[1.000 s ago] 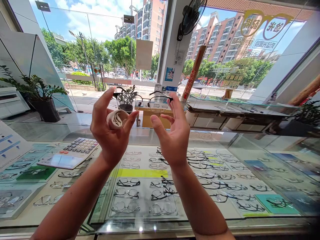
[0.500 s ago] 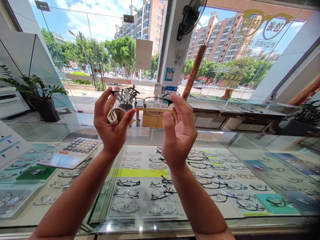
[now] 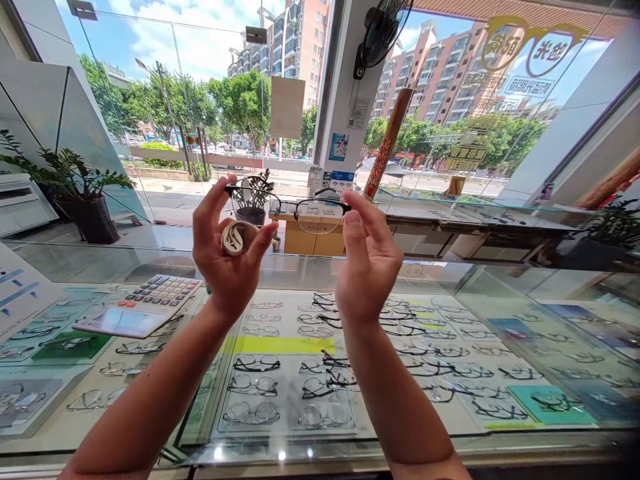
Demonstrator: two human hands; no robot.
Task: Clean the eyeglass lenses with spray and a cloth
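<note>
Both hands hold up a pair of eyeglasses [image 3: 320, 201] with a dark upper rim and clear lenses, above the glass counter. My left hand [image 3: 225, 260] grips the frame's left end with the fingertips, and a rolled beige cloth [image 3: 233, 239] sits in its palm behind the thumb. At the right end, my right hand [image 3: 369, 260] pinches the frame near the hinge between thumb and forefinger. The lenses face the window, and a plant and a cabinet show through them.
Rows of eyeglasses [image 3: 254, 385] lie inside the glass display counter [image 3: 150, 257]. A calculator [image 3: 143, 307] rests on top at the left, near a white printed sheet [image 3: 23, 293]. Beyond stand a potted plant [image 3: 90, 217], a leaning wooden pole [image 3: 387, 147] and a wall fan [image 3: 383, 37].
The eyeglasses and both hands have shifted slightly right. My right thumb, apart from the frame before, has closed against its right end. The cloth has turned a little in my left palm.
</note>
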